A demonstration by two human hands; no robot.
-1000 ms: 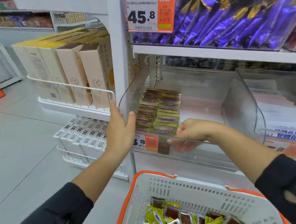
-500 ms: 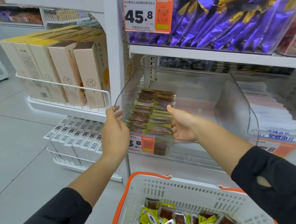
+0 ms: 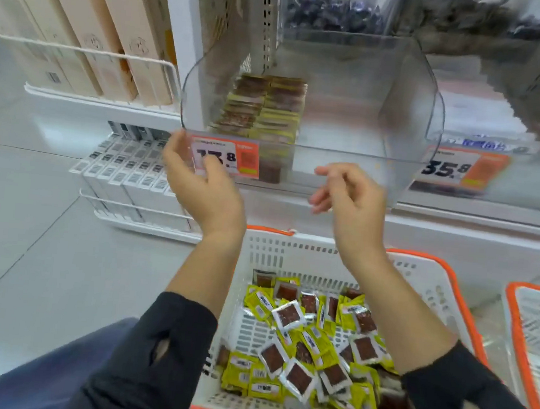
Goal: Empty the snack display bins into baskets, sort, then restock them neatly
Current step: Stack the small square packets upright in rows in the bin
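Note:
A clear plastic display bin [image 3: 352,120] stands on the white shelf, with two neat rows of yellow-and-brown snack packets [image 3: 264,108] at its left side. Below it a white basket with an orange rim [image 3: 420,271] holds several loose packets [image 3: 311,343] of the same kind. My left hand [image 3: 204,185] is raised at the bin's front left corner, fingers loosely curved in front of the orange price tag [image 3: 230,161], holding nothing. My right hand [image 3: 348,198] hovers in front of the bin's lower front wall, fingers loosely bent and empty.
Beige boxes [image 3: 90,32] fill a wire rack to the left, with white boxes [image 3: 126,170] on the rack below. A second bin with a 35.8 price tag [image 3: 460,170] stands to the right. Another orange-rimmed basket [image 3: 535,342] is at the right edge.
Both hands have come off the bin: the left has let go of its left wall, and the right has drawn out from the packets. The view has tilted down toward the basket.

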